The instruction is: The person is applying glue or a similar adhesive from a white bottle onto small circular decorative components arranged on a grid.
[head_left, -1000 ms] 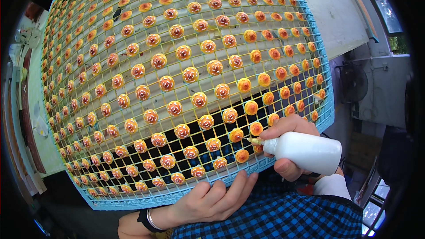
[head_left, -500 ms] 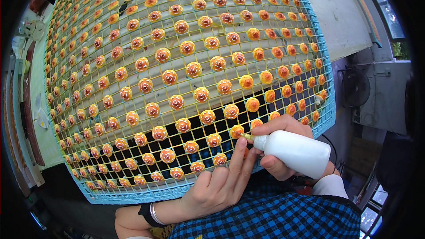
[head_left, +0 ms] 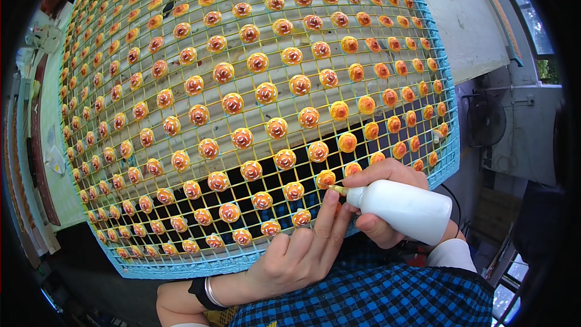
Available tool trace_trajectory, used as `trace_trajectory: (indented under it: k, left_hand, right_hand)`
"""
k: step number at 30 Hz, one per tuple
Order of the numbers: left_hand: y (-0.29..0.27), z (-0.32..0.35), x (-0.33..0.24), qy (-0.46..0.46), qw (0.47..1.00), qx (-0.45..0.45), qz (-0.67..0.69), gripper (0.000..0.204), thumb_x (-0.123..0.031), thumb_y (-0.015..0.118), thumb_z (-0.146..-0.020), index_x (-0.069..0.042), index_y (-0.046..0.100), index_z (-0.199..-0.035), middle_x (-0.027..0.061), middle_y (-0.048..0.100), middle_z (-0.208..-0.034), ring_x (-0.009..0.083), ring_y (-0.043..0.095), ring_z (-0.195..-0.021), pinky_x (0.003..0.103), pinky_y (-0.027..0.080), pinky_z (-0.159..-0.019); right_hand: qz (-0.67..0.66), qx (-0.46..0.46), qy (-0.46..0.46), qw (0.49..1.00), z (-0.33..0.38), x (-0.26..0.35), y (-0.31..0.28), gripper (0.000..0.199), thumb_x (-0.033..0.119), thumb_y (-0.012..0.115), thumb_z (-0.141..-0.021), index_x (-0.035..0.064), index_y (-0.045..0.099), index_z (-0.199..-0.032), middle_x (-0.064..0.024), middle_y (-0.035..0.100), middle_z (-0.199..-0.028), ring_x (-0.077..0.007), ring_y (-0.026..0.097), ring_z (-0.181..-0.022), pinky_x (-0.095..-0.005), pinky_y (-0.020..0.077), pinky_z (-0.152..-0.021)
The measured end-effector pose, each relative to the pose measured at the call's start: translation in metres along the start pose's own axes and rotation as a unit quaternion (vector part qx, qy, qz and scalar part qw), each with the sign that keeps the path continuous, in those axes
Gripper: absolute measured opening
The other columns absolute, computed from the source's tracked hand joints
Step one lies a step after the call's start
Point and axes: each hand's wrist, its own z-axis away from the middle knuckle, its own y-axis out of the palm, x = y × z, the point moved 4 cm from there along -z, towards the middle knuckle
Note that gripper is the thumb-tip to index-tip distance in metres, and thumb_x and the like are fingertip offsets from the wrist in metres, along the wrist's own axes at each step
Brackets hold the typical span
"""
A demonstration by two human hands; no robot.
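Observation:
My right hand (head_left: 387,172) is closed around a white squeeze bottle (head_left: 407,211), tilted with its narrow yellowish nozzle (head_left: 338,189) pointing left. The nozzle tip is at the lower edge of a small orange-yellow rose-shaped piece (head_left: 325,178). My left hand (head_left: 295,260) reaches in from below, holding nothing. Its index fingertip touches or nearly touches the nozzle, and its other fingers are partly bent. Many such pieces sit in rows on a yellow wire mesh rack (head_left: 290,130). Those to the left carry white strokes, like this rose piece (head_left: 294,191); those to the right are plain orange, like this one (head_left: 347,142).
A thick light-blue rim (head_left: 451,115) edges the rack. Under the mesh lies a pale corrugated surface (head_left: 181,72). Beyond it at the upper right is a whitish tabletop (head_left: 463,30), with a dark fan (head_left: 486,119) further right. My blue-and-black checked apron (head_left: 363,293) is just below the rack.
The rack and its pieces appear shifted very slightly in the picture. Both hands and the bottle keep nearly the same pose, the nozzle still at the same rose piece.

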Motion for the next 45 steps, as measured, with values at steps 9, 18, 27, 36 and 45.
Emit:
trace_trajectory:
  k: [9,18,27,36,45]
  left_hand:
    - [0.0002,0.0005,0.0005,0.002,1.000,-0.003,-0.004,0.033,-0.014,0.045,-0.079,-0.009,0.060,-0.108,0.0074,0.059,-0.112,0.0037,0.024,-0.050,0.016,0.017,-0.041]
    - [0.0010,0.0013,-0.0008,-0.003,1.000,-0.007,-0.006,0.033,-0.013,0.046,-0.079,-0.010,0.060,-0.108,0.0069,0.059,-0.111,0.0037,0.024,-0.050,0.017,0.016,-0.042]
    - [0.0002,-0.0014,0.0003,0.001,1.000,-0.007,-0.026,0.035,-0.011,0.045,-0.078,-0.011,0.060,-0.110,0.0063,0.059,-0.110,0.0038,0.022,-0.048,0.017,0.016,-0.041]
    - [-0.0004,-0.0015,-0.0003,-0.002,1.000,-0.002,-0.015,0.035,-0.012,0.046,-0.078,-0.011,0.060,-0.110,0.0062,0.060,-0.109,0.0039,0.022,-0.048,0.017,0.016,-0.041]
    - [0.0007,-0.0012,-0.0010,-0.003,1.000,-0.001,-0.012,0.034,-0.012,0.046,-0.078,-0.011,0.060,-0.109,0.0052,0.060,-0.109,0.0041,0.021,-0.048,0.017,0.015,-0.041]
  right_hand:
    - [-0.015,0.010,-0.005,1.000,0.0005,0.0009,-0.0018,0.033,0.033,0.067,-0.072,0.0028,0.059,-0.084,-0.0068,0.060,-0.072,-0.0183,0.060,-0.056,-0.0254,0.0473,-0.048]
    - [0.016,0.011,-0.053,0.998,-0.0017,0.0012,-0.0015,0.031,0.031,0.068,-0.072,0.0029,0.059,-0.083,-0.0062,0.059,-0.070,-0.0184,0.059,-0.054,-0.0253,0.0467,-0.047]
    - [-0.006,-0.004,-0.054,0.999,-0.0004,0.0029,-0.0057,0.028,0.030,0.066,-0.074,0.0027,0.060,-0.077,-0.0069,0.059,-0.073,-0.0181,0.059,-0.055,-0.0257,0.0471,-0.047]
    - [-0.002,0.006,-0.034,0.999,0.0013,0.0025,-0.0066,0.028,0.030,0.066,-0.074,0.0024,0.060,-0.078,-0.0071,0.059,-0.075,-0.0186,0.059,-0.056,-0.0253,0.0473,-0.048]
    - [-0.012,-0.001,-0.008,1.000,0.0016,0.0025,-0.0087,0.027,0.028,0.067,-0.073,0.0024,0.060,-0.078,-0.0075,0.059,-0.075,-0.0192,0.060,-0.057,-0.0257,0.0476,-0.048]
